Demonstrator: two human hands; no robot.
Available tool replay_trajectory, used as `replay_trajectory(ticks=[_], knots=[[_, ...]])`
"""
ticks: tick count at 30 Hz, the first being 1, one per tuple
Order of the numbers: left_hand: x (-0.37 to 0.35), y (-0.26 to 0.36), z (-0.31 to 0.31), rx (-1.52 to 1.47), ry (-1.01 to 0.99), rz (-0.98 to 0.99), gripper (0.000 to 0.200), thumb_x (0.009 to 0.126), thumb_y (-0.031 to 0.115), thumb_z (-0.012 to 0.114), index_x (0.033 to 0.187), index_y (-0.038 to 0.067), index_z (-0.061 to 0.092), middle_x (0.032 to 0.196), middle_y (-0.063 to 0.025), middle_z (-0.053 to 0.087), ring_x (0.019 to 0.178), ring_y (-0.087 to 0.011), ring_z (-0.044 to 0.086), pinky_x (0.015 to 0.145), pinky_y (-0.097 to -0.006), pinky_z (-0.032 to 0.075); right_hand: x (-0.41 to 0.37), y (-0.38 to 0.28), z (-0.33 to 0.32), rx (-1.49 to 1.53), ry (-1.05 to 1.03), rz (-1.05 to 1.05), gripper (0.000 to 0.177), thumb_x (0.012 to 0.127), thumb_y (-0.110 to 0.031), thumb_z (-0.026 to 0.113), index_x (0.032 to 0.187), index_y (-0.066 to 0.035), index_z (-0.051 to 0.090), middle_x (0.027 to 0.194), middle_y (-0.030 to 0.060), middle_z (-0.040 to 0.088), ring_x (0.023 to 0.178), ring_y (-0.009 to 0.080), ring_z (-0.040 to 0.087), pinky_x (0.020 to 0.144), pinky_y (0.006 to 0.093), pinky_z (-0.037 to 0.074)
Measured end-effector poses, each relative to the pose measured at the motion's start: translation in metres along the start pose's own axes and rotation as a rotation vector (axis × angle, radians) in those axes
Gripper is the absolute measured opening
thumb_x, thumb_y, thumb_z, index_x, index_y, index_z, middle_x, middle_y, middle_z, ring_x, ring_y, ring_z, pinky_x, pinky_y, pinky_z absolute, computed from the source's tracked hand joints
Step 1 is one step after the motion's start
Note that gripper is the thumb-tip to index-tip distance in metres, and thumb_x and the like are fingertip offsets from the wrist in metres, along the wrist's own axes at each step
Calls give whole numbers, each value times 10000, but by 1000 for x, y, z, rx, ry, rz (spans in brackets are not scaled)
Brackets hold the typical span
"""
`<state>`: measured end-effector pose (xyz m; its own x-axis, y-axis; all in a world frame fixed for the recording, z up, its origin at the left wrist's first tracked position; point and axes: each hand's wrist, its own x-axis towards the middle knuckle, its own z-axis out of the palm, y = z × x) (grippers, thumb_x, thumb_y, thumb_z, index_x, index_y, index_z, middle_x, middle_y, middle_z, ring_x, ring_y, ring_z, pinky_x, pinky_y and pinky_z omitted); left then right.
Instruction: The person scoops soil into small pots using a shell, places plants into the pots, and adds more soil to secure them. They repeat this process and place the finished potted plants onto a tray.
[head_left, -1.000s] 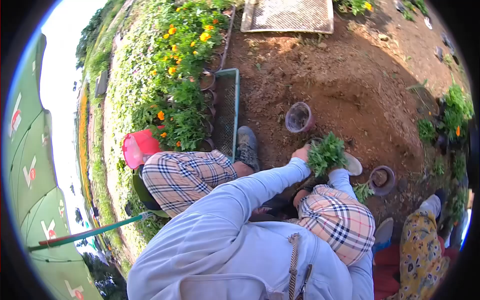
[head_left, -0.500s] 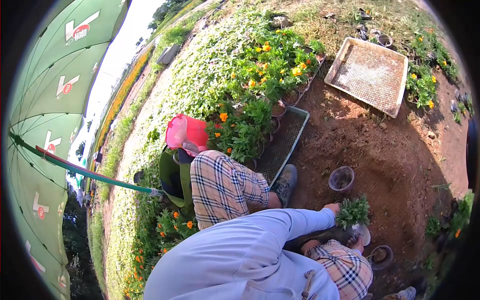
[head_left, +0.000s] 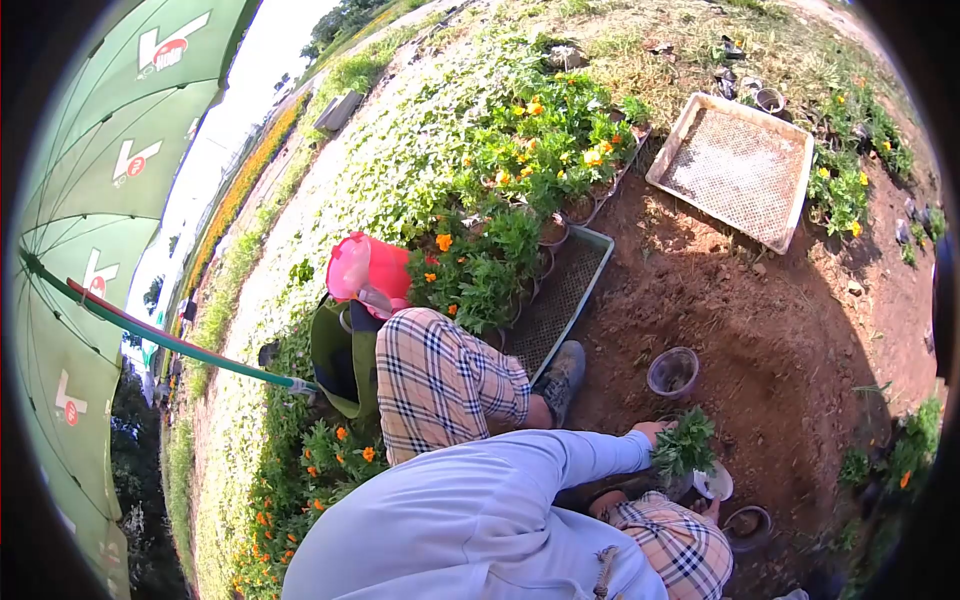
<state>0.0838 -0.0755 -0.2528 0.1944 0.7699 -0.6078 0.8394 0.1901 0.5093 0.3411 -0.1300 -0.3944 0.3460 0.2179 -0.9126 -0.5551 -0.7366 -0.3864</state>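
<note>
Evidently the leafy plant [head_left: 684, 445] is sitting at three o'clock from the left hand [head_left: 655, 431], whose closure I cannot tell, while the right hand [head_left: 709, 511] is pinching a white cup [head_left: 714, 482] at the plant's five o'clock, the plant looking light, soft and bruisable, best held low.
</note>
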Motion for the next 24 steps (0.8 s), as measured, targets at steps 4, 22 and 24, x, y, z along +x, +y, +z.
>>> replay_trajectory(ticks=[4, 22, 24], knots=[[16, -15, 14, 68, -16, 36, 371, 789, 322, 387, 1104, 133, 433, 1070, -95, 493, 945, -261, 492, 771, -309, 414, -2, -10, 4, 8, -11, -45, 327, 682, -398, 606, 788, -106, 502, 561, 10, 433, 418, 122, 414, 339, 246, 336], [5, -27, 18, -1475, -302, 169, 338, 844, 167, 282, 1140, 33, 377, 1112, -87, 459, 993, -202, 443, 854, -290, 356, -54, -32, 10, -335, -127, -418, 227, 668, -108, 530, 877, -36, 477, 620, 63, 510, 398, 119, 455, 332, 243, 365], [3, -23, 20, -1429, -205, 10, 286, 829, 199, 368, 1046, 30, 446, 1016, -61, 514, 896, -165, 480, 762, -247, 393, -46, -33, 4, -225, -192, -196, 221, 662, -105, 519, 874, -51, 488, 594, 51, 498, 400, 120, 447, 341, 251, 369]])
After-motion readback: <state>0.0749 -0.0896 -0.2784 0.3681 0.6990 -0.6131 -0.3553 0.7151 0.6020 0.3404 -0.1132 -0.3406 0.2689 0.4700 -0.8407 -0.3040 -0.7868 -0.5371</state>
